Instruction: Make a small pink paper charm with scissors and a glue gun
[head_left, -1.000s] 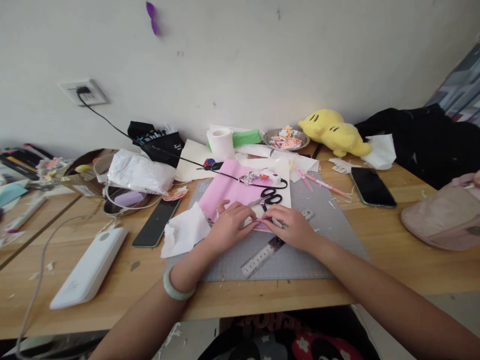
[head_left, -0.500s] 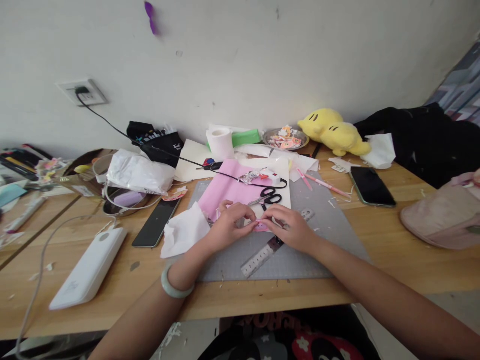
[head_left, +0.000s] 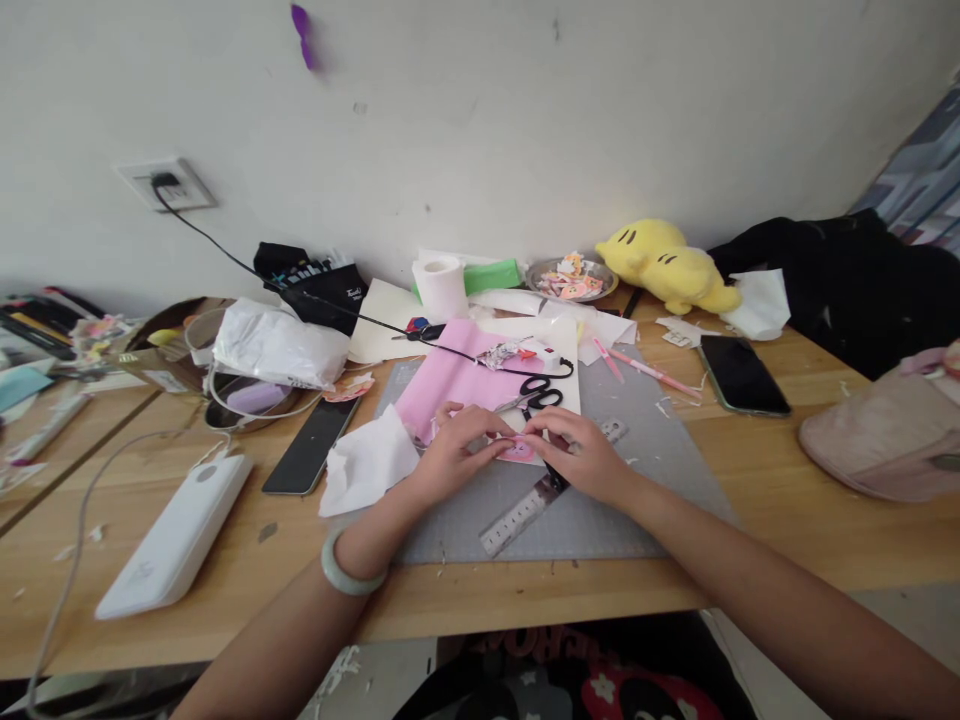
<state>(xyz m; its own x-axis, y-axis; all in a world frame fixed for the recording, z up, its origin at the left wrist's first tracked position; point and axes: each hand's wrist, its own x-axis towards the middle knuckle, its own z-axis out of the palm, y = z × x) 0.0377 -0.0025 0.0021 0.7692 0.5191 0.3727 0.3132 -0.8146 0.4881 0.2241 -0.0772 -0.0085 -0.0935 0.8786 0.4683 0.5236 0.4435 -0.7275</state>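
Over the grey cutting mat (head_left: 645, 480), my left hand (head_left: 459, 450) and my right hand (head_left: 581, 452) meet with fingertips pinched on a small pink paper cutout (head_left: 519, 450). A drawn pattern shows on the cutout; its upper edge is hidden by my fingers. Just behind lie black-handled scissors (head_left: 541, 392) on a white sheet. A sheet of pink paper (head_left: 442, 375) spreads behind my left hand. The metal ruler (head_left: 517, 515) lies slantwise on the mat, partly under my right hand. Left of my left hand is a crumpled white tissue (head_left: 371, 462).
A glue gun (head_left: 551, 357) with a black cable rests on the sheets. Behind stand a white paper roll (head_left: 441, 288) and a metal dish (head_left: 574, 278) of cutouts. Phones (head_left: 744, 374) lie on both sides, a white power bank (head_left: 176, 535) at left, a yellow plush toy (head_left: 667, 265) at back right.
The pink cutout shows a little more of its face between my fingers. Both hands stay almost in the same place, still pinching it.
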